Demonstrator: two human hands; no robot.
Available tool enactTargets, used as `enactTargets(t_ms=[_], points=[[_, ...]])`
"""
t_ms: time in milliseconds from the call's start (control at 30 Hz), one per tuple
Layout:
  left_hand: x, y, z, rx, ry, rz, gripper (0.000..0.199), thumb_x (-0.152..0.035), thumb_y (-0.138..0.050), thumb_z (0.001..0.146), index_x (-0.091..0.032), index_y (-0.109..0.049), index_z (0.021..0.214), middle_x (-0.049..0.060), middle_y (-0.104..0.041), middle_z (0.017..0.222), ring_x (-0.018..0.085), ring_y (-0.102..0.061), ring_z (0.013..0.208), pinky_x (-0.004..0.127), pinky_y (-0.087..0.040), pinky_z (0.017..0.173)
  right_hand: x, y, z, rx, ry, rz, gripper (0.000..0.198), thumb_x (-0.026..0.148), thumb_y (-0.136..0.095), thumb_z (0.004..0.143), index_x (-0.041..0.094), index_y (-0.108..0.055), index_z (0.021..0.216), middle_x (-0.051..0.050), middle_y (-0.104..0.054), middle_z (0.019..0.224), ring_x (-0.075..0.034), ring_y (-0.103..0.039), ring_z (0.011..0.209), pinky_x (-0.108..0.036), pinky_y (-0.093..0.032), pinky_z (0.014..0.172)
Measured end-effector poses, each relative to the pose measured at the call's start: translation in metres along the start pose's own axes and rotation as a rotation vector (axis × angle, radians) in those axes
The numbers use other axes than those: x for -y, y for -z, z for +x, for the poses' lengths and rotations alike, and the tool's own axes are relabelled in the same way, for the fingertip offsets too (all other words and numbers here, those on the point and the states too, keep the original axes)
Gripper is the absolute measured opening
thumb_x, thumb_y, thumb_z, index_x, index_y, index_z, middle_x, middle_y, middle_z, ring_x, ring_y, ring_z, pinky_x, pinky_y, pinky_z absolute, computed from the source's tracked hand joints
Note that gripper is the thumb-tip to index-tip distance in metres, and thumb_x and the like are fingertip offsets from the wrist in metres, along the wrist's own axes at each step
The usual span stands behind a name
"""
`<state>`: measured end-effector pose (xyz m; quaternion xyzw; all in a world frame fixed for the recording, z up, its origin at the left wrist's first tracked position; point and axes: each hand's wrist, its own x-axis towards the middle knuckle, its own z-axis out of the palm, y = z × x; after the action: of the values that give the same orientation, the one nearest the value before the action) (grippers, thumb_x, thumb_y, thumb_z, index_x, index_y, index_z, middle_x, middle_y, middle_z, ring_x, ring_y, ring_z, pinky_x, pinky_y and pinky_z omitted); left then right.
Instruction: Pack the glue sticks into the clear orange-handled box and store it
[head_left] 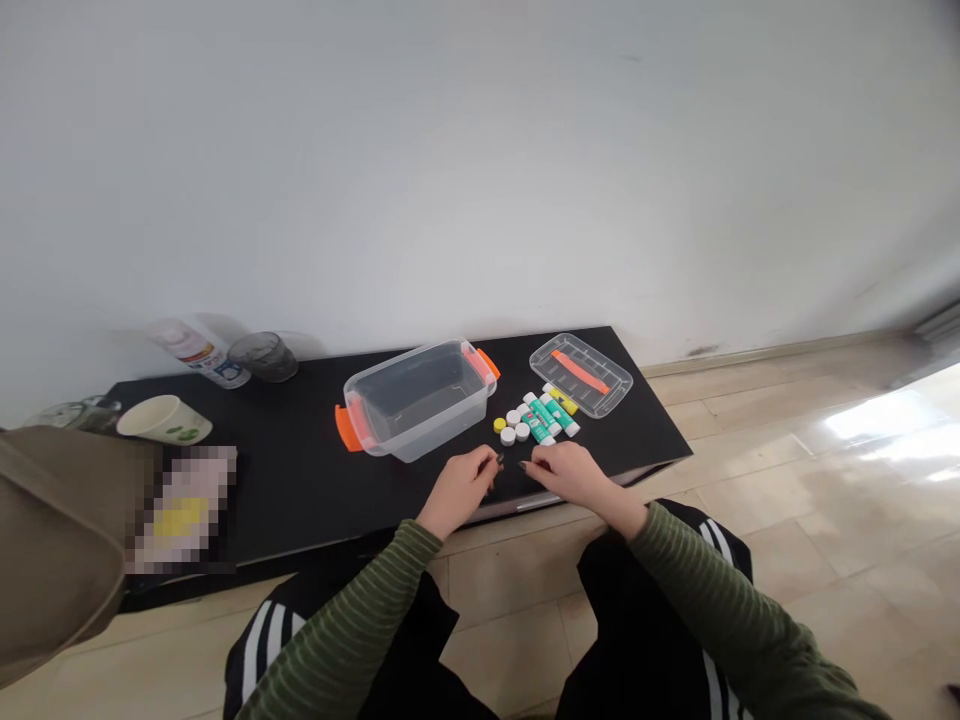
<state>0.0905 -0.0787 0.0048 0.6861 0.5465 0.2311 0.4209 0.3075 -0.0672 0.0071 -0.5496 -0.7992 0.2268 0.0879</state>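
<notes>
At the front edge of the black table, my left hand (461,485) rests with its fingers curled in. My right hand (570,475) is curled the same way, a small gap apart from the left. Neither shows anything held. Just beyond them lie green-and-white glue sticks (538,418) and a yellow glue stick (564,401), side by side. Several white caps (508,437) and a yellow cap (499,426) are grouped to their left. Behind my left hand stands a clear plastic box (442,425) with orange latches, its top uncovered. The clear lid (562,352) with an orange handle lies flat at the right.
On the left of the black table (300,500) are a spray can (202,355), a dark glass (264,357) and a paper cup (166,419). A brown-clothed person (60,560) is at far left, beside a blurred pinkish patch (184,505). A wall runs behind.
</notes>
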Motion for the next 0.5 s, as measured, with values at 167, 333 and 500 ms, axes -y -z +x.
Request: enactTargets(t_ms=[167,333,500], points=[[-0.006,-0.003,0.004,0.063,0.094,-0.231,0.080,-0.068,-0.008,0.095,-0.020,-0.045,0.043,-0.003,-0.030,0.035,0.009,-0.032,0.037,0.025,-0.029,0.048,0.006,0.006,0.002,0.000,0.035,0.195,0.057,0.056,-0.034,0.101,0.021,-0.049,0.060,0.001,-0.045,0.055,-0.013,-0.041,0.055,-0.028,-0.025,0.055],[-0.012,-0.008,0.005,0.102,0.035,-0.272,0.082,-0.071,-0.010,0.094,-0.019,-0.048,0.043,-0.002,-0.029,0.036,0.010,-0.032,0.040,0.026,-0.026,0.049,0.011,0.009,0.004,0.012,0.118,0.239,0.054,0.054,-0.035,0.102,0.020,-0.042,0.060,0.002,-0.041,0.055,-0.012,-0.036,0.055,-0.028,-0.022,0.056],[-0.020,-0.006,0.003,0.315,0.011,-0.325,0.085,-0.080,-0.009,0.089,-0.019,-0.044,0.040,0.000,-0.032,0.037,0.009,-0.027,0.040,0.028,-0.022,0.046,0.011,0.011,0.001,0.187,0.337,0.413,0.051,0.057,-0.052,0.094,0.019,-0.041,0.061,0.006,-0.035,0.055,-0.008,-0.031,0.054,-0.025,-0.021,0.055]])
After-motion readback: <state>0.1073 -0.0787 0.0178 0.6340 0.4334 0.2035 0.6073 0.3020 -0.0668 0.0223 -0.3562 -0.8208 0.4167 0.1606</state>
